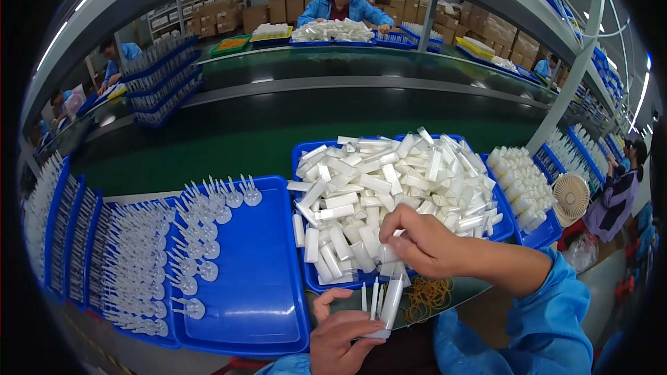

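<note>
In my left hand, near the lower edge, is a white pronged plastic base. Several thin prongs point up from it, and a white rectangular sleeve stands beside them on the same base. My right hand is pinched just above, over the front of the sleeve pile. A small whitish sleeve shows under its fingertips and appears to be in the pinch; the fingers partly cover it. Close behind both hands lies a heap of white sleeves in blue trays.
On the left, a blue tray bears rows of pronged bases; more trays stand tilted beyond it. Rubber bands lie by my right forearm. A tray of white parts and a fan are right. Across the green belt a person works.
</note>
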A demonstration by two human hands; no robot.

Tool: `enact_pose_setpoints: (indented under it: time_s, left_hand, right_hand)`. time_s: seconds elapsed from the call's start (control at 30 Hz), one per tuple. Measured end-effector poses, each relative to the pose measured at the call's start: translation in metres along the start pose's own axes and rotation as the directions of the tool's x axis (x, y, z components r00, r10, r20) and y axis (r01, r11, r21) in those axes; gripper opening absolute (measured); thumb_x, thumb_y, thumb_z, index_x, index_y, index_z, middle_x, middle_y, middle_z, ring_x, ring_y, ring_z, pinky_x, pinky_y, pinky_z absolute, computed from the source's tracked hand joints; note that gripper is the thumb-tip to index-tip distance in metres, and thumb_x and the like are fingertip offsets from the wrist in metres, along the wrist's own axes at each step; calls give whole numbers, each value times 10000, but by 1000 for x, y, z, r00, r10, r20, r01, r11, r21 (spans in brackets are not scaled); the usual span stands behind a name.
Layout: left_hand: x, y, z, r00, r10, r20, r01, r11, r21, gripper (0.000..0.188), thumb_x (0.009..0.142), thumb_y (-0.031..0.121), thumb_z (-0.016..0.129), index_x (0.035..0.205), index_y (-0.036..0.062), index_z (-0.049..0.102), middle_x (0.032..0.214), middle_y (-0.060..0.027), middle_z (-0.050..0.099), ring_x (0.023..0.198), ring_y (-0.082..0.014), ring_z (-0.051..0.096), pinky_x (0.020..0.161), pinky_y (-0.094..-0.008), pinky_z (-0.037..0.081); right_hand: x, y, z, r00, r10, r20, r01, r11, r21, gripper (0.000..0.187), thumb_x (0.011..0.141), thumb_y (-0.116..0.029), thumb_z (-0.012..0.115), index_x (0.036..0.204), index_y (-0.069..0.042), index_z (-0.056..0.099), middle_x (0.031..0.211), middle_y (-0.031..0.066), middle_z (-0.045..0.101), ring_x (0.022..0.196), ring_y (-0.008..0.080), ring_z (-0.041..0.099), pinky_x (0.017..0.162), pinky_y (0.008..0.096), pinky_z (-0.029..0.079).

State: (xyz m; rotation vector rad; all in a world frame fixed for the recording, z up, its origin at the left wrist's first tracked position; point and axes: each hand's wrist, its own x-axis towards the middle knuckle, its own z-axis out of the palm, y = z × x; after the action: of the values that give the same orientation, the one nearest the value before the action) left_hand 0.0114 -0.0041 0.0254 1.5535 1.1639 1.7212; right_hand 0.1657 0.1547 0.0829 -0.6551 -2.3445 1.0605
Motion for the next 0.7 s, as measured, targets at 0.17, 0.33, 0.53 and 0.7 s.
enact_pose_setpoints:
  time_s: [0.17,0.33,0.53,0.7]
  left_hand:
    - [7,-7,3,986,160,38,-160,987,10,97,718,125,707,793,80,665,770,-34,630,786,-208,570,926,-463,328]
    - [9,-11,1,971,200,130,-209,976,55,68,727,139,697,760,83,676,724,-19,632,736,-180,576,901,-453,340]
    - [9,-10,2,975,148,166,-162,985,68,65,715,147,707,734,87,690,694,-27,626,719,-181,572,881,-434,345]
    - [10,-15,-5,962,130,242,-152,986,74,56,690,144,715,727,106,694,714,-26,623,750,-191,564,872,-428,347]
  right_hand:
    - [-2,2,-6,970,191,149,-242,753,612,187,858,-87,608,1004,-12,518,863,45,575,640,86,510,531,250,394]
    - [-5,5,-4,910,240,336,-411,434,802,233,864,-128,628,1048,-36,518,877,31,571,680,37,458,554,180,342]
    - [-4,1,-5,922,189,339,-369,700,612,220,895,-207,584,1023,-51,496,860,41,574,716,91,508,613,217,399]
    - [-2,-18,-24,906,121,406,-143,989,25,228,906,-255,548,943,-39,489,836,78,574,784,171,568,688,290,444]
